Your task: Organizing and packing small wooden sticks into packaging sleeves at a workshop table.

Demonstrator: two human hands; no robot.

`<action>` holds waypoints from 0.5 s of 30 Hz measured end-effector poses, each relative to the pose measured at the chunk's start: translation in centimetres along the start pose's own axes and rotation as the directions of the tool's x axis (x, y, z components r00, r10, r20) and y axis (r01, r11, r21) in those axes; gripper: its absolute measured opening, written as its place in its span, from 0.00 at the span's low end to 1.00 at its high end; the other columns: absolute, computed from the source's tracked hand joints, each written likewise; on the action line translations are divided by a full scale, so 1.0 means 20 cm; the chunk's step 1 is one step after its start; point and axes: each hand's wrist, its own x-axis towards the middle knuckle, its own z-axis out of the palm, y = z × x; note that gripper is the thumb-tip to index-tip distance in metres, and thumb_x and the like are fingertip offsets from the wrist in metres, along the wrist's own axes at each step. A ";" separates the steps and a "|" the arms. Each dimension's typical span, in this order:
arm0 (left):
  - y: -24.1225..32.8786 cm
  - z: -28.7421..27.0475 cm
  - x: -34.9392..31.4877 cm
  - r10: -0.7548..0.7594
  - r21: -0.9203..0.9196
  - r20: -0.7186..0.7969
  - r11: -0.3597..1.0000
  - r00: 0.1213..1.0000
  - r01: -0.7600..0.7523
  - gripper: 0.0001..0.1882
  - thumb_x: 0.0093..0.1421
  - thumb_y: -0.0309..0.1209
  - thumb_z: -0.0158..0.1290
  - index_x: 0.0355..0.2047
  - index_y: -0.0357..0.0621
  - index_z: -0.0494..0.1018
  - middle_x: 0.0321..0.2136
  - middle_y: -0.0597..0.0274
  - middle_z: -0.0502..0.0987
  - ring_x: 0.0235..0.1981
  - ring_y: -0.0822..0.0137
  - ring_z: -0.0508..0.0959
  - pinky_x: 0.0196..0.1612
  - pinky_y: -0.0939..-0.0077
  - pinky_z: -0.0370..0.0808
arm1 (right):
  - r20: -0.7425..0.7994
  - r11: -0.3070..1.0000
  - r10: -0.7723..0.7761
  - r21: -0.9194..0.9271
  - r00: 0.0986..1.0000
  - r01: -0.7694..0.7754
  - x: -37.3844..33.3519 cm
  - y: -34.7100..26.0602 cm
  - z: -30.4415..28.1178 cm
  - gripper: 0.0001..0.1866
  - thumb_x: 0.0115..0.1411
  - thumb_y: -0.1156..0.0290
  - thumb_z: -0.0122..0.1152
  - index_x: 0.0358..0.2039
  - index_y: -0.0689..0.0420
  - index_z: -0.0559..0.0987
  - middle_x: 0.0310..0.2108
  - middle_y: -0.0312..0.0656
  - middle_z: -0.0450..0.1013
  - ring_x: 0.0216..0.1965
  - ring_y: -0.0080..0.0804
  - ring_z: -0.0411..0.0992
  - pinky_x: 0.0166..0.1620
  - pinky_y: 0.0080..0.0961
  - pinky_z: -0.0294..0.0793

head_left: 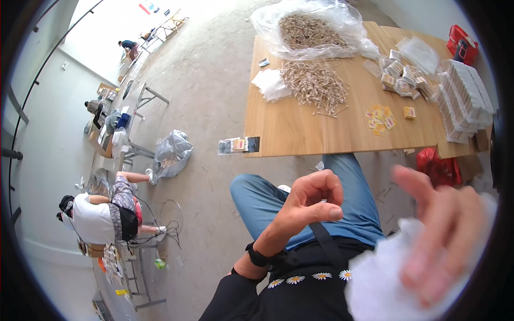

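Note:
My left hand is raised above my lap, its fingers curled round toward the thumb. Whatever lies inside the curl, if anything, is hidden. My right hand, smeared by motion, is at the lower right with its index finger stretched out. Against it is a crumpled white sheet or tissue; whether the fingers grip it, I cannot tell. Ahead of both hands, a pile of short pale sticks like cotton swabs lies on the wooden table. Yellow printed cards and a small yellow-white box lie to its right.
Behind the pile sits a clear bag of sticks. Small bundles, stacked white packs and a red case occupy the right side. A stick-filled packet overhangs the front-left edge. Another person sits at the left.

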 end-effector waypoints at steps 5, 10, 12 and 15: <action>0.01 -0.18 -0.04 0.104 -0.057 0.017 0.993 0.994 -0.103 0.14 0.53 0.30 0.65 0.32 0.38 0.72 0.29 0.67 0.71 0.30 0.77 0.71 0.34 0.82 0.68 | -0.064 0.952 0.215 -0.209 0.974 -0.224 0.12 0.04 0.23 0.16 0.61 0.78 0.55 0.15 0.56 0.76 0.19 0.40 0.75 0.25 0.27 0.75 0.58 0.42 0.74; 0.03 -0.17 -0.04 0.092 -0.018 -0.028 0.995 0.995 -0.093 0.14 0.53 0.31 0.66 0.31 0.39 0.71 0.27 0.68 0.70 0.29 0.77 0.70 0.34 0.83 0.67 | -0.063 0.906 0.320 -0.271 0.945 -0.325 0.21 0.02 0.22 0.14 0.61 0.79 0.55 0.17 0.57 0.75 0.20 0.40 0.75 0.26 0.27 0.75 0.56 0.41 0.74; 0.01 -0.19 -0.06 0.101 -0.013 -0.084 0.995 0.991 -0.102 0.14 0.53 0.32 0.66 0.31 0.39 0.71 0.27 0.68 0.70 0.29 0.77 0.70 0.34 0.83 0.66 | -0.022 0.901 0.358 -0.254 0.934 -0.351 0.27 0.10 0.27 0.13 0.61 0.79 0.55 0.18 0.58 0.75 0.21 0.40 0.76 0.27 0.27 0.75 0.56 0.40 0.75; 0.01 -0.14 -0.04 0.087 -0.039 -0.025 0.995 0.996 -0.088 0.14 0.53 0.32 0.65 0.31 0.39 0.71 0.27 0.68 0.70 0.28 0.77 0.70 0.34 0.83 0.66 | -0.065 0.867 0.393 -0.308 0.917 -0.393 -0.07 -0.21 0.16 0.12 0.60 0.79 0.55 0.19 0.58 0.75 0.22 0.41 0.76 0.27 0.27 0.75 0.55 0.39 0.75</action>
